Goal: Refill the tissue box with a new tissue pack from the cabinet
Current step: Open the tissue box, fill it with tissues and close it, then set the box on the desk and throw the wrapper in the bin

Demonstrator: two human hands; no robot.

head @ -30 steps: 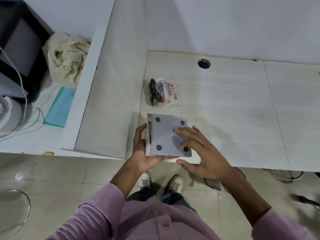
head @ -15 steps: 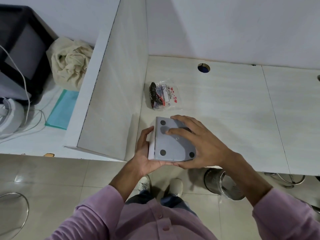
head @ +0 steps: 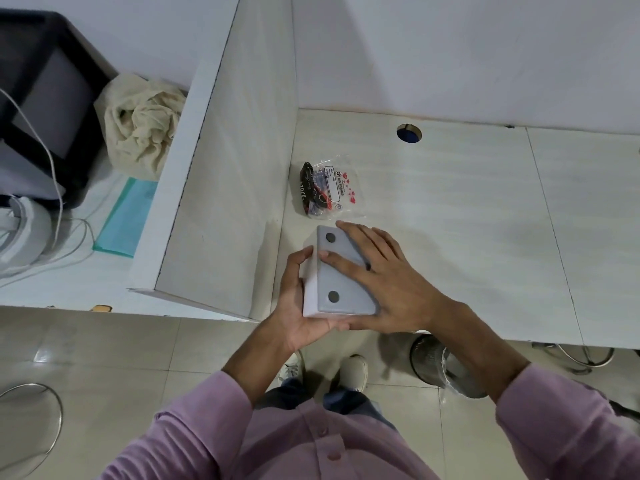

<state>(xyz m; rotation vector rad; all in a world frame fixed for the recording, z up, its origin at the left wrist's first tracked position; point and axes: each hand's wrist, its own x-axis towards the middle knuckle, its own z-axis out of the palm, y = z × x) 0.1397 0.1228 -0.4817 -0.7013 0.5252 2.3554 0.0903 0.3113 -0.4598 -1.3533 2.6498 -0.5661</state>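
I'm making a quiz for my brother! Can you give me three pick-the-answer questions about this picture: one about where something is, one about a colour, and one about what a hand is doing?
1. Where is the plastic wrapper?
A) in a drawer
B) on the desk, just beyond the tissue box
C) on a chair

2. What colour are the sleeves?
A) lilac
B) yellow
C) black

3. What is the right hand doing?
A) lying flat on the box
B) holding the wrapper
C) waving in the air

Answers:
1 B, it lies on the top past the box's far end.
2 A, both arms wear lilac cloth.
3 A, its straight fingers rest on the grey underside while the left hand grips the side.
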